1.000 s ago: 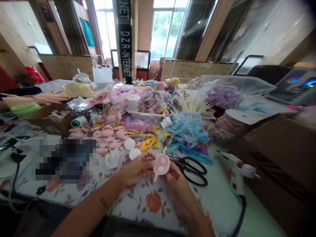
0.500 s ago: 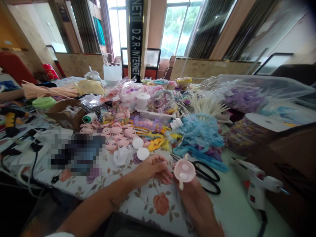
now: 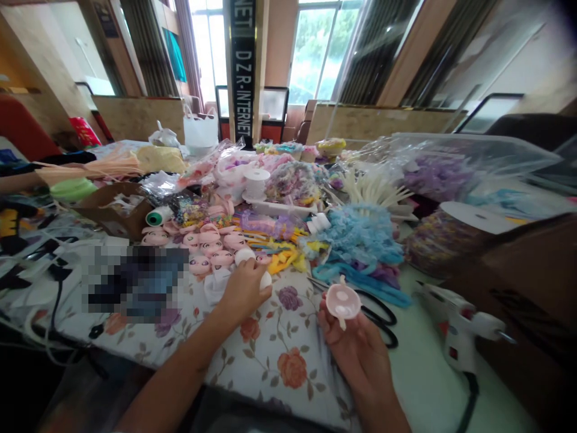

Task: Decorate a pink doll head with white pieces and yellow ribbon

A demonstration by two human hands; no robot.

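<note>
My right hand (image 3: 354,346) holds a small pink round piece with a stick (image 3: 343,302) between its fingertips, just above the flowered tablecloth (image 3: 279,355). My left hand (image 3: 243,288) reaches forward and left, its fingers curled over a white foam ball (image 3: 265,280). A second white ball (image 3: 244,255) lies just beyond it. Several pink doll faces (image 3: 205,246) lie in rows right behind the left hand.
Black scissors (image 3: 376,316) lie right of the pink piece. A white glue gun (image 3: 455,325) stands at the right with its cord running down. Blue and purple lace (image 3: 356,240), ribbon spools, bags of trims and a cardboard box (image 3: 518,288) crowd the back and right.
My left hand left the pink piece and moved forward-left onto the white ball. The right hand kept hold of the pink piece and drifted slightly right.
</note>
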